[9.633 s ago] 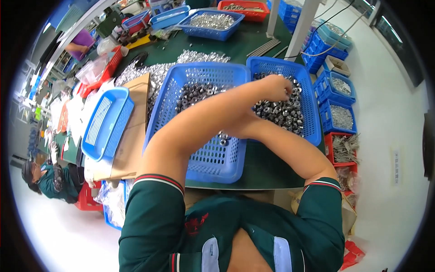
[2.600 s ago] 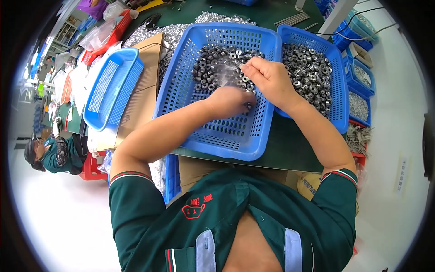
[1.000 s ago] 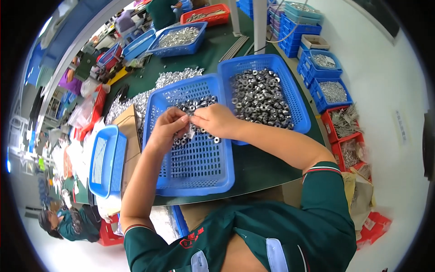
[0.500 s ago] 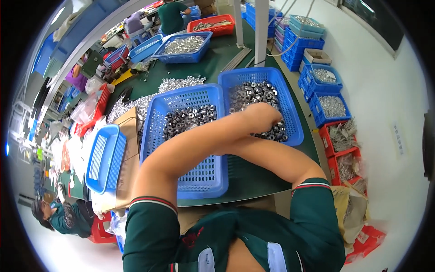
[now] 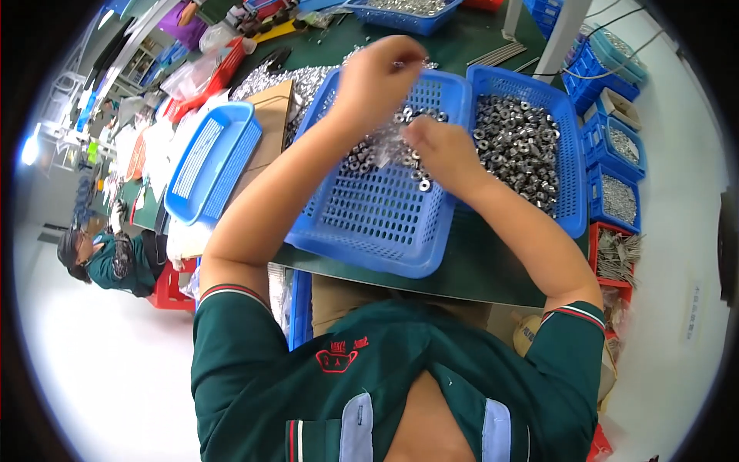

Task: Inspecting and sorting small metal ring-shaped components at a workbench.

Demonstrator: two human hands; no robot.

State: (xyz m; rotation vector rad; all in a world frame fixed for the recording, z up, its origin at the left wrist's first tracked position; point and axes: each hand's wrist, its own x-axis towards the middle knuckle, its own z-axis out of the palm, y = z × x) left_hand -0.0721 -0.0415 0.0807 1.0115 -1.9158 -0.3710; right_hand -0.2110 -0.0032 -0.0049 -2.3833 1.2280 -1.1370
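A blue perforated basket holds dark and silvery metal nuts, gathered in its far half. Among the nuts lies a crumpled clear plastic bag. Raised over the basket's far end, my left hand is curled closed and slightly blurred; what its fingers hold is too small to name. My right hand reaches over the basket's right side with fingers drawn together beside the bag and nuts. Its fingertips are partly hidden. To the right, a second blue basket contains many similar nuts.
On the left, a light-blue basket rests on a cardboard sheet. Loose shiny parts are heaped behind. A white post rises at the far right. Stacked bins line the wall. A person sits at far left.
My forearms were crossed over the two baskets; now they are uncrossed. My left hand has moved from the right basket to above the left one. My right hand now shows beside the bag.
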